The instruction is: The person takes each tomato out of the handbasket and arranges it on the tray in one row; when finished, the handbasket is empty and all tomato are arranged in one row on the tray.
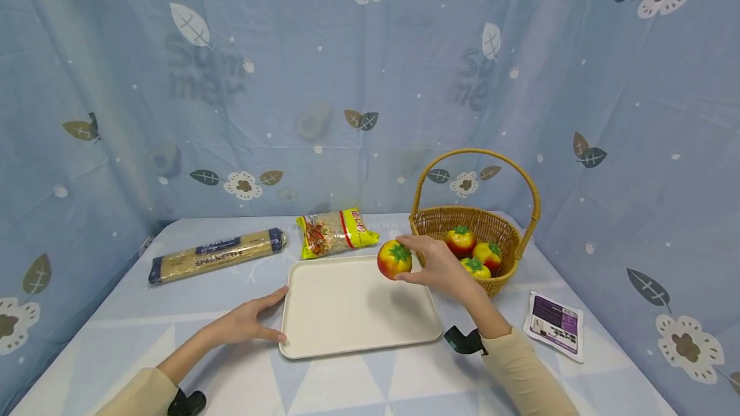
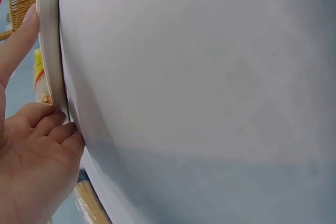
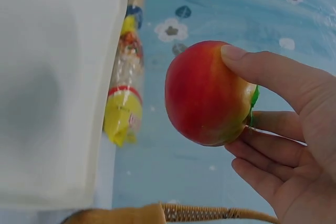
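Observation:
A red-and-yellow tomato [image 1: 395, 260] with a green leafy top hangs over the right part of the cream tray [image 1: 352, 307]. My right hand [image 1: 437, 266] pinches it between thumb and fingers; the right wrist view shows the smooth red side of the tomato [image 3: 205, 95] turned away from the palm. At the tray's left side, my left hand [image 1: 245, 321] touches the edge with thumb and fingers spread apart. Close up, the fingertips of the left hand [image 2: 44, 150] rest against the tray's rim [image 2: 50, 40]. A wicker basket [image 1: 424, 223] behind my right hand contains several similar tomatoes [image 1: 460, 242].
A yellow-ended noodle bag [image 1: 334, 232] lies behind the tray. To the left is a long spaghetti pack [image 1: 216, 255]. On the right lies a purple-and-white packet [image 1: 555, 325]. The basket's tall handle [image 1: 475, 151] arches up, and a patterned curtain [image 1: 324, 95] closes off the back.

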`<state>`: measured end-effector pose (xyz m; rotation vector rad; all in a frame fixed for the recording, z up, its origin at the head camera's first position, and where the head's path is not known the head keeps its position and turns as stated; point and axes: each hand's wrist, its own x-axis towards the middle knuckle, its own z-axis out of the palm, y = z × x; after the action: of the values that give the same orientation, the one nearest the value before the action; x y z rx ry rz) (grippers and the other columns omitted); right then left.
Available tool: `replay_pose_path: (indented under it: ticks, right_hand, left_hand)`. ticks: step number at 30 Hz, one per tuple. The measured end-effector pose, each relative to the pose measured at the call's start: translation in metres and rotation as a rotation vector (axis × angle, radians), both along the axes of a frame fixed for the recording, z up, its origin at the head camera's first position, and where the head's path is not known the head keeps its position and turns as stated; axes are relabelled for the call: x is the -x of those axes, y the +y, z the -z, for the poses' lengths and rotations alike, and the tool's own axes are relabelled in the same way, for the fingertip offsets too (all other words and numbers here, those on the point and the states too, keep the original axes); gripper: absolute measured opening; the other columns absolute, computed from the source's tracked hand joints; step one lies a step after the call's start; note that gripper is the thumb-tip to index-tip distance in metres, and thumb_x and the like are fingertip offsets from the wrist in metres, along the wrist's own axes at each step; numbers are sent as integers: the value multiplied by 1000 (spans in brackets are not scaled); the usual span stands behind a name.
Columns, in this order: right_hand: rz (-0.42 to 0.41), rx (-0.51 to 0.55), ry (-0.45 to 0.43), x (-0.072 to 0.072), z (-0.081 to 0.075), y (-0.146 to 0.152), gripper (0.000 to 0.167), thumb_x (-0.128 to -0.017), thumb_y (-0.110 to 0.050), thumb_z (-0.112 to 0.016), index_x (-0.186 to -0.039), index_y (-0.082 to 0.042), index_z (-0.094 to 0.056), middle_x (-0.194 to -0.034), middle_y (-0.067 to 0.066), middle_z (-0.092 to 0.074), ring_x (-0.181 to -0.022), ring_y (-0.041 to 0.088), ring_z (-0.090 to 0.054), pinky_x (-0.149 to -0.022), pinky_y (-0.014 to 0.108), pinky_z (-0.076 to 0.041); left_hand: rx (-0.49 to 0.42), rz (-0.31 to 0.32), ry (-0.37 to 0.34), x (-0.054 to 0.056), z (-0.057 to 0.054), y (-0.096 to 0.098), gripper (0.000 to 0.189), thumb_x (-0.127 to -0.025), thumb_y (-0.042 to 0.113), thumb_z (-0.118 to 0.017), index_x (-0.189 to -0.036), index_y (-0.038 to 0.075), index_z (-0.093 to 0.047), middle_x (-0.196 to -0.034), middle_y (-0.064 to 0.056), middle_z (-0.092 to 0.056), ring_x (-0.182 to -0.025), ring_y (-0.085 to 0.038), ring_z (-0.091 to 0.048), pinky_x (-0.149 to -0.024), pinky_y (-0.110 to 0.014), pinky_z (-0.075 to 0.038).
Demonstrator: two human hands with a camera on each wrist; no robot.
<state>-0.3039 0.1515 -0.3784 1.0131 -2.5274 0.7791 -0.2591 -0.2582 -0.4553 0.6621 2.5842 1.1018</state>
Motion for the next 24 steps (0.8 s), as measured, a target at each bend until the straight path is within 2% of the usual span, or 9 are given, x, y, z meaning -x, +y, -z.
replay_pose_path:
  ticks: [8,13,24]
  right_hand:
    - [-57,-39,-30,-1,4,-31,66,-75,-28,-85,-130,-3,-60,-128,12,-62,-119,27,-57,-95,38,-51]
    - [-87,-67,-84,0,9,-52,67,-76,-32,-84,-131,-4,-60,-129,9,-61,-121,24,-55,-99,36,-48]
    - [-131,-79,-200,7,19,-98,64,-76,-31,-84,-130,-5,-61,-127,5,-63,-119,15,-56,-100,26,-45]
  left_hand:
    - [-5,9,-14,-2,-3,1,101,-79,32,-80,-151,-4,-19,-153,-29,-17,-139,-50,-16,-110,-63,-17]
    - [-8,13,-18,-3,-5,1,100,-80,32,-79,-151,-4,-18,-153,-31,-18,-138,-51,-16,-109,-65,-17]
    - [9,7,-7,-1,-3,1,100,-80,34,-79,-150,-5,-20,-152,-30,-19,-138,-51,-17,-110,-64,-17]
